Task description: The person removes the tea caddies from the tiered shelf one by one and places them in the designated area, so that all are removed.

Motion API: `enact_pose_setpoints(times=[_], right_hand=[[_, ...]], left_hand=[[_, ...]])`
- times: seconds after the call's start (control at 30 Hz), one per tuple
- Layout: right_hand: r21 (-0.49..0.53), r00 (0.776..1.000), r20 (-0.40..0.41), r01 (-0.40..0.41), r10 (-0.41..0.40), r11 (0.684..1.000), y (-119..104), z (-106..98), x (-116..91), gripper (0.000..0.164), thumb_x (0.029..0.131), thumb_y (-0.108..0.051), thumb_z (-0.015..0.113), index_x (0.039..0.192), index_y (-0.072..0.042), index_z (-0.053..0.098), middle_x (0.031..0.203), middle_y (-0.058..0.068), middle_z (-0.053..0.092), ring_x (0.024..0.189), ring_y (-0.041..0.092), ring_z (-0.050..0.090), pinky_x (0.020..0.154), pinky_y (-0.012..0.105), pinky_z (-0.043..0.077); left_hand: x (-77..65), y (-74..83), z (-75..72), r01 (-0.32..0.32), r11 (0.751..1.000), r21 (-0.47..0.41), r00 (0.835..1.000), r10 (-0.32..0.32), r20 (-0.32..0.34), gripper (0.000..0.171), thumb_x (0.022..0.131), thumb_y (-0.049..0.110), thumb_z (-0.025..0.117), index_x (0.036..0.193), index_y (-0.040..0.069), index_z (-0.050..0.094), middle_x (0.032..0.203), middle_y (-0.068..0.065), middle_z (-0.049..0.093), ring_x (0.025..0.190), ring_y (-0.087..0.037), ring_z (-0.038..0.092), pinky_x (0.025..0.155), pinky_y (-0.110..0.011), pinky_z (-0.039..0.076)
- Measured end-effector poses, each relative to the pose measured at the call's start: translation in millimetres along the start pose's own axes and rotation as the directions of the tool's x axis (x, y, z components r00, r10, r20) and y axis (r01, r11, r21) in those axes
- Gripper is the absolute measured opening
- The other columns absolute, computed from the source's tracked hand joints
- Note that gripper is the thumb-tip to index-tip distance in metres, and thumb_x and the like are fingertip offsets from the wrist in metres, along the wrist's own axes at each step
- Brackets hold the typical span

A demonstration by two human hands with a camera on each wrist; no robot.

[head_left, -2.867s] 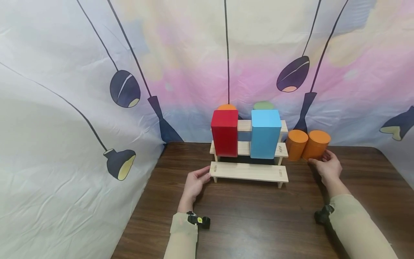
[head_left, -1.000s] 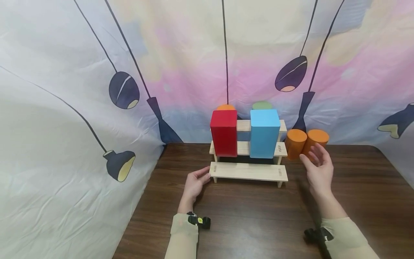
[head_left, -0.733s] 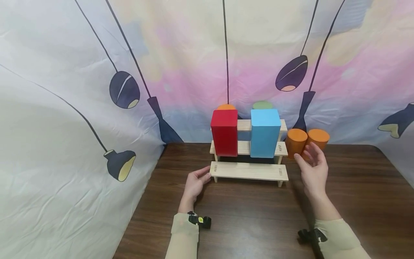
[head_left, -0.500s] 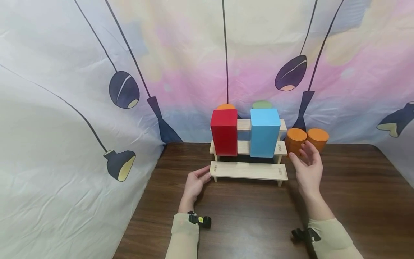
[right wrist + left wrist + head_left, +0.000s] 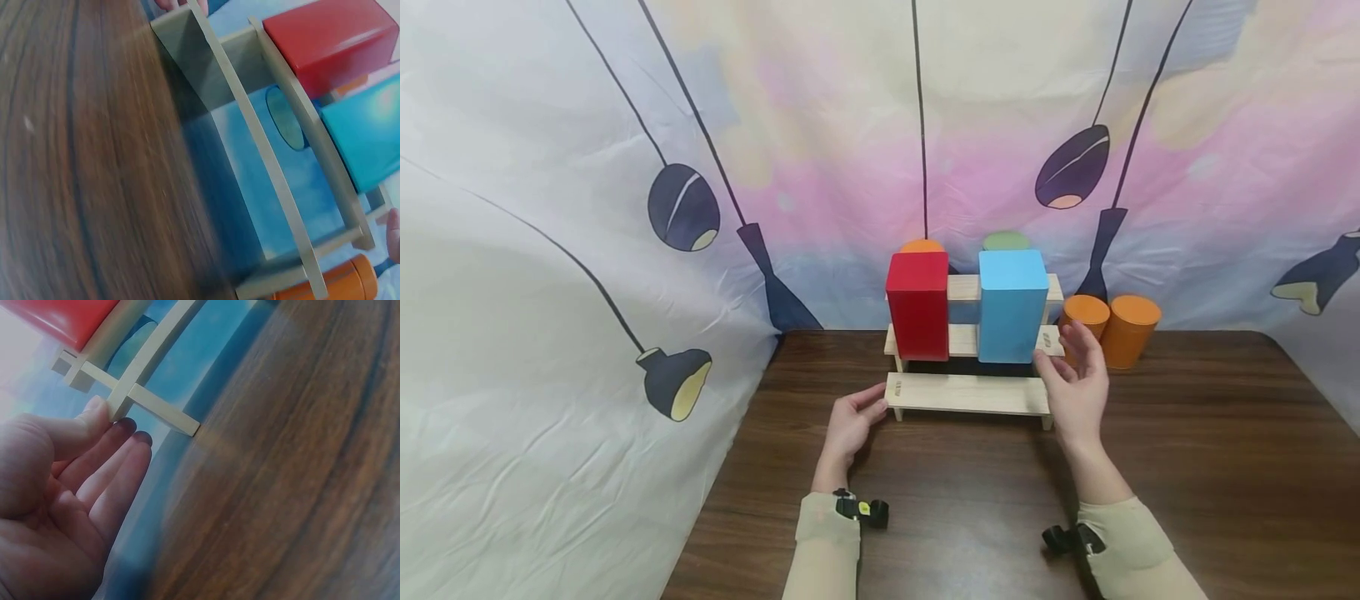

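Wooden three-tier stand on the brown table, lowest tier nearest; a red box and, to its right, a blue box occupy the middle tier. The head view alone includes a round green top behind the blue box; the right wrist view alone looks into the space beneath the near tier. Left hand: thumb and fingertips pinch the near tier's left end, closest in the left wrist view. Right hand: thumb and fingers apart at the stand's right end; whether they touch it cannot be told. Farther right: two upright orange cans, side by side, the left one partly covered by the right hand. Far side: patterned cloth
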State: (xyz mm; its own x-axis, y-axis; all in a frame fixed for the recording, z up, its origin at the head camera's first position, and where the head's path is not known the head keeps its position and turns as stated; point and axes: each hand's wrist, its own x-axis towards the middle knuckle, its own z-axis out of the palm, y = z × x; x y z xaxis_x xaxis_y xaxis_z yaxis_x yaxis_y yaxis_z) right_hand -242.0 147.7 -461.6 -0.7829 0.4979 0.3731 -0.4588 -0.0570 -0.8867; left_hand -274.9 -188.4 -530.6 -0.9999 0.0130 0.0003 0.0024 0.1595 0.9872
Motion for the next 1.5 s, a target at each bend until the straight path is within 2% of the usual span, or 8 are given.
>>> enact_pose_setpoints(times=[0.1, 0.17, 0.27, 0.4, 0.7, 1.1, 1.27, 1.5], right_hand=[[-0.015, 0.999, 0.012, 0.033, -0.033, 0.999, 2, 11, -5, 0.069, 0.093, 0.008, 0.077, 0.155, 0.0, 0.05, 0.151, 0.019, 0.053, 0.137, 0.035, 0.048, 0.102, 0.026, 0.05], [-0.047, 0.999, 0.011, 0.042, -0.042, 0.998, 1, 18, -8, 0.071, 0.093, 0.007, 0.078, 0.156, 0.0, 0.048, 0.155, 0.017, 0.052, 0.14, 0.034, 0.047, 0.107, 0.03, 0.048], [-0.076, 0.999, 0.009, 0.045, -0.044, 0.996, -5, 29, -14, 0.074, 0.092, 0.007, 0.078, 0.157, 0.004, 0.044, 0.159, 0.019, 0.047, 0.146, 0.037, 0.042, 0.119, 0.043, 0.043], [-0.083, 0.999, 0.003, 0.044, -0.044, 0.996, -12, 40, -19, 0.077, 0.091, 0.007, 0.078, 0.158, 0.007, 0.04, 0.162, 0.024, 0.041, 0.151, 0.041, 0.037, 0.124, 0.06, 0.034], [-0.186, 0.997, -0.03, 0.068, -0.075, 0.98, 15, 46, -19, 0.084, 0.09, -0.008, 0.087, 0.161, -0.011, 0.043, 0.161, 0.007, 0.041, 0.15, 0.021, 0.038, 0.125, 0.051, 0.036], [-0.234, 0.98, -0.071, 0.166, -0.188, 0.958, 18, 68, -13, 0.104, 0.083, -0.017, 0.094, 0.167, -0.018, 0.033, 0.166, 0.008, 0.035, 0.151, 0.021, 0.032, 0.124, 0.057, 0.03], [-0.257, 0.972, -0.122, 0.164, -0.201, 0.952, 17, 80, -12, 0.113, 0.078, -0.015, 0.097, 0.168, -0.021, 0.029, 0.167, 0.005, 0.033, 0.152, 0.022, 0.03, 0.126, 0.054, 0.026], [-0.28, 0.968, -0.164, 0.137, -0.188, 0.95, 19, 93, -8, 0.116, 0.08, -0.019, 0.096, 0.169, -0.022, 0.022, 0.17, 0.001, 0.03, 0.153, 0.02, 0.026, 0.127, 0.052, 0.022]], left_hand=[[-1.1, 0.7, -1.0, -0.004, 1.0, 0.008, 1.0, 0.004, -0.002, 0.033, 0.103, 0.007, 0.071, 0.136, 0.006, 0.074, 0.143, -0.015, 0.068, 0.121, -0.026, 0.071, 0.099, -0.035, 0.06], [-1.4, 1.0, -1.3, 0.0, 1.0, 0.004, 1.0, 0.0, -0.003, 0.033, 0.103, 0.007, 0.072, 0.136, 0.006, 0.074, 0.142, -0.015, 0.068, 0.121, -0.025, 0.071, 0.099, -0.035, 0.06], [-1.3, 0.6, -1.5, 0.001, 1.0, 0.004, 1.0, -0.001, 0.0, 0.033, 0.103, 0.007, 0.071, 0.136, 0.006, 0.074, 0.142, -0.015, 0.068, 0.121, -0.025, 0.071, 0.099, -0.035, 0.06], [-0.8, 0.4, -1.6, 0.007, 1.0, 0.007, 1.0, -0.007, 0.004, 0.033, 0.103, 0.007, 0.072, 0.136, 0.008, 0.074, 0.142, -0.014, 0.068, 0.121, -0.025, 0.071, 0.099, -0.035, 0.06], [-0.1, 1.2, -0.8, 0.016, 1.0, 0.002, 1.0, -0.016, 0.015, 0.035, 0.102, 0.007, 0.072, 0.138, 0.008, 0.073, 0.143, -0.014, 0.068, 0.122, -0.025, 0.071, 0.1, -0.035, 0.06], [-1.3, 2.0, -0.6, 0.001, 1.0, 0.01, 1.0, -0.001, 0.009, 0.034, 0.103, 0.007, 0.072, 0.138, 0.006, 0.073, 0.143, -0.015, 0.067, 0.123, -0.026, 0.07, 0.1, -0.037, 0.06], [-1.9, 3.3, -0.2, -0.007, 1.0, 0.009, 1.0, 0.007, 0.01, 0.034, 0.103, 0.007, 0.071, 0.138, 0.005, 0.073, 0.143, -0.016, 0.067, 0.123, -0.027, 0.07, 0.1, -0.036, 0.06], [-1.6, 2.5, -0.5, -0.003, 1.0, 0.005, 1.0, 0.003, 0.011, 0.035, 0.103, 0.007, 0.071, 0.138, 0.005, 0.073, 0.143, -0.015, 0.067, 0.124, -0.027, 0.07, 0.1, -0.036, 0.06]])
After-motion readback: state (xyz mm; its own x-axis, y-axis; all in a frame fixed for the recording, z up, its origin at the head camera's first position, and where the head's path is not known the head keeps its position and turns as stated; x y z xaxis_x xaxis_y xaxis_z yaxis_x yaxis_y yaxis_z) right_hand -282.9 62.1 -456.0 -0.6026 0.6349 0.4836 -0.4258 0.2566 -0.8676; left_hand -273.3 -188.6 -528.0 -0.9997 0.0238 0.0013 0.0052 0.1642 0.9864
